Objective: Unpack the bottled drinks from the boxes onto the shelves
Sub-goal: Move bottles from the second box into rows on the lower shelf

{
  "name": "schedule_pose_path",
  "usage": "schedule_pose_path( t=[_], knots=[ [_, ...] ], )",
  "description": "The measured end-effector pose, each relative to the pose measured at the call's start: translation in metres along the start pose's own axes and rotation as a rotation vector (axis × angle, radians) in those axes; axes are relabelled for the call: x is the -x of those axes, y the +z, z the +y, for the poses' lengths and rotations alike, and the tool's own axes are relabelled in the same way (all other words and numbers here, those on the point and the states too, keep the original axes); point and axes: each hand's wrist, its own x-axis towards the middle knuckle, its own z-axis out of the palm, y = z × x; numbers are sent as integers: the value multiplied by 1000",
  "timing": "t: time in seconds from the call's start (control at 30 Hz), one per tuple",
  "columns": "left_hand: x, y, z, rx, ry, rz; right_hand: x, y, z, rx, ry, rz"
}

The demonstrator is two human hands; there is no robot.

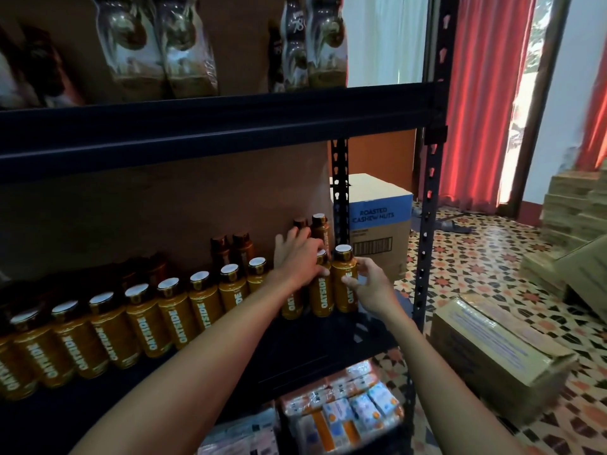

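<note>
A row of orange OATSIDE bottles (170,320) with white caps stands along the dark middle shelf (328,349), with darker brown bottles (241,249) behind them. My left hand (297,257) grips the neck of an orange bottle (320,298) near the right end of the row. Beside it, my right hand (368,285) has its fingers curled round the side of the last orange bottle (343,280). Both bottles stand upright on the shelf.
Upper shelf (213,126) carries clear-wrapped bottle packs (157,47). Lower shelf holds packaged goods (345,412). A cashew-nut carton (377,224) sits behind the rack post (427,224). A closed cardboard box (499,349) lies on the patterned floor at right, stacked boxes (571,208) beyond, red curtains (476,93) behind.
</note>
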Motion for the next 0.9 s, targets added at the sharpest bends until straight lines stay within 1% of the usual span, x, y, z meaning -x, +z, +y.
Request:
schedule_pose_path(
  t=[0.2, 0.5, 0.7, 0.83, 0.9],
  knots=[
    [-11, 0, -4, 5, -75, -66, -13, 8, -5, 16, -10, -9],
    [-10, 10, -14, 149, -150, -62, -20, 18, -1, -62, -6, -43],
    [-6, 11, -14, 127, -144, -50, -19, 19, -5, -57, 0, -70],
    [0, 15, -14, 106, -101, -40, -10, 18, -8, -77, -6, -105],
    [4, 15, -15, 85, -90, -36, -3, 17, -13, -65, -21, -97]
  ],
)
